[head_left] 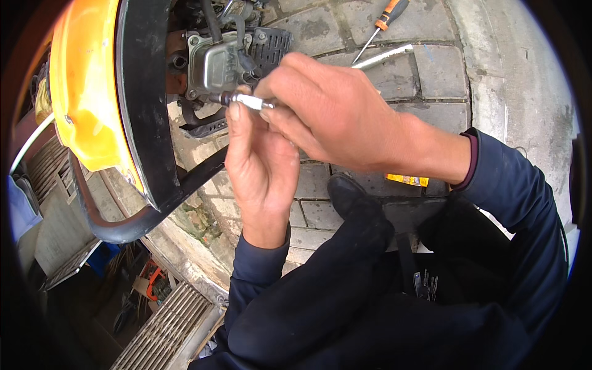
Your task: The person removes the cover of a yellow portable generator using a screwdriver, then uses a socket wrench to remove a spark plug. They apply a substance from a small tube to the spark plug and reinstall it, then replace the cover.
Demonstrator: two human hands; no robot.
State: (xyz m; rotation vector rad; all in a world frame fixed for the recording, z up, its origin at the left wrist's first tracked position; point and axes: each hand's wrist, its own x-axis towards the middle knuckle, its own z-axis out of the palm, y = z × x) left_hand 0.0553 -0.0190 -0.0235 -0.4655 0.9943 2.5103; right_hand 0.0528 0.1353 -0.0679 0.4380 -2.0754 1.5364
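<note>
A spark plug (249, 101) with a white body and a dark end is held up in front of the engine. My left hand (264, 163), palm up, pinches it between thumb and fingers. My right hand (336, 111) comes over from the right, its fingertips closed at the plug's metal tip. Just behind both hands is the engine (216, 69) with its silver cover, bolts and black hoses. A silver metal rod (387, 57) sticks out past my right hand; whether it lies on the ground or touches the hand I cannot tell.
An orange-handled screwdriver (390, 13) lies on the paving at the top. At left stands a yellow tank (83, 80) beside a black panel (145, 92) and bent tube frame (142, 225). A yellow packet (407, 180) lies under my right forearm. A slatted grate (163, 330) is at lower left.
</note>
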